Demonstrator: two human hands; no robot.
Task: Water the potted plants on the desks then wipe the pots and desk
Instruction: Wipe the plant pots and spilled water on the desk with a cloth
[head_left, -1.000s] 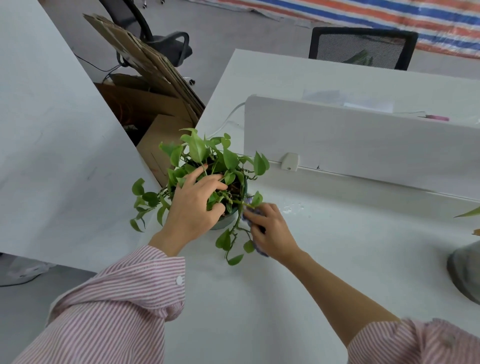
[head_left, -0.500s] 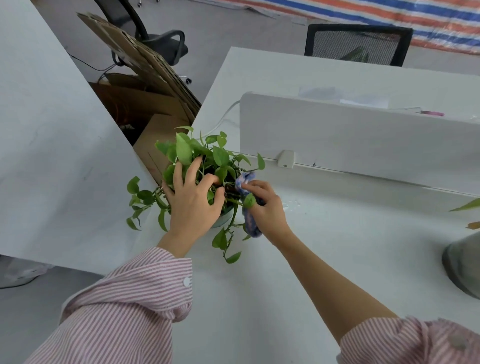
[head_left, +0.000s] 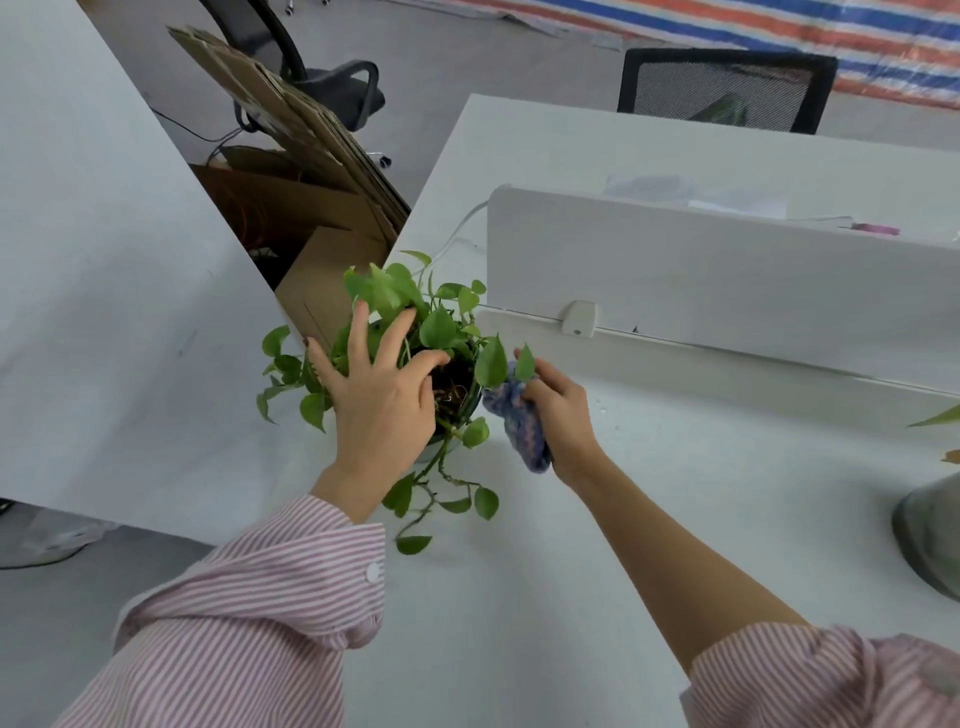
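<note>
A small trailing green plant (head_left: 439, 327) in a round pot (head_left: 470, 397) stands near the left corner of the white desk (head_left: 649, 499). My left hand (head_left: 382, 400) rests on top of the plant with its fingers spread over the leaves and soil, hiding most of the pot. My right hand (head_left: 561, 415) is closed on a crumpled blue and pink cloth (head_left: 519, 421) and presses it against the pot's right side. Vines hang down onto the desk in front of the pot.
A white divider panel (head_left: 727, 280) runs across the desk just behind the plant. A grey pot (head_left: 930, 535) sits at the right edge. Cardboard boxes (head_left: 311, 208) and a black chair (head_left: 332, 88) stand on the floor to the left; another chair (head_left: 727, 88) behind the far desk.
My right hand has carried the cloth from the front of the pot up around its right side. My left hand's fingers have spread wider on the leaves.
</note>
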